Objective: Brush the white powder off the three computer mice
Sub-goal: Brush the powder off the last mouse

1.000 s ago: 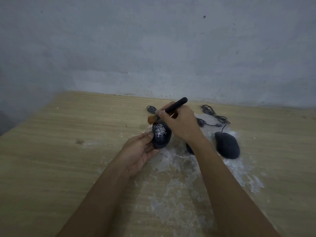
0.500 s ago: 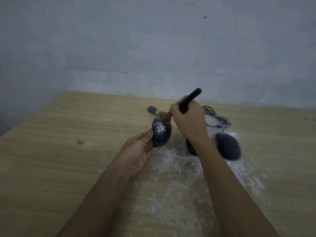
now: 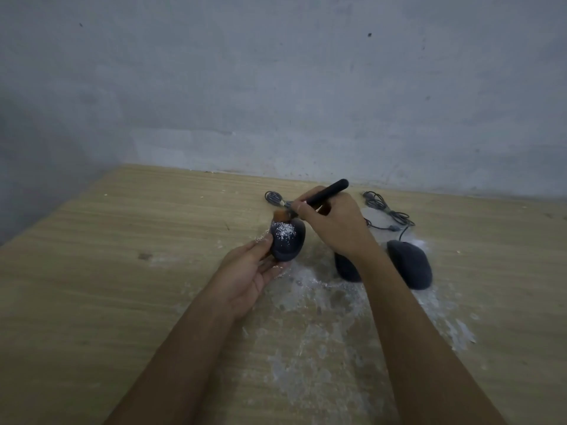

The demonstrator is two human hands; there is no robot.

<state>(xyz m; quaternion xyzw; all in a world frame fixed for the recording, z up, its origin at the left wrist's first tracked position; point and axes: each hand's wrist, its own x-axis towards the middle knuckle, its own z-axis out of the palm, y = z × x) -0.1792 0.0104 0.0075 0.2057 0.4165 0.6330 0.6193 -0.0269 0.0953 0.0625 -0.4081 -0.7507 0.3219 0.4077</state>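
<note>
The wooden table (image 3: 92,286) carries a spill of white powder (image 3: 310,289) across its centre. The left hand (image 3: 248,277) grasps the first mouse (image 3: 288,243) from its 7 o'clock side, and more powder sits on the mouse's upper face. The right hand (image 3: 334,222) is clenched round the brush (image 3: 329,190), with the bristles at the mouse's 12 o'clock edge. The second mouse (image 3: 346,268), partly hidden by the right wrist, and the third mouse (image 3: 409,263) lie at 3 o'clock of the first. Grey cables (image 3: 386,210) lie at 1 o'clock.

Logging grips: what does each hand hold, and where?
The right hand grips the brush on its black handle; the left hand holds the powdered mouse by its left side.
</note>
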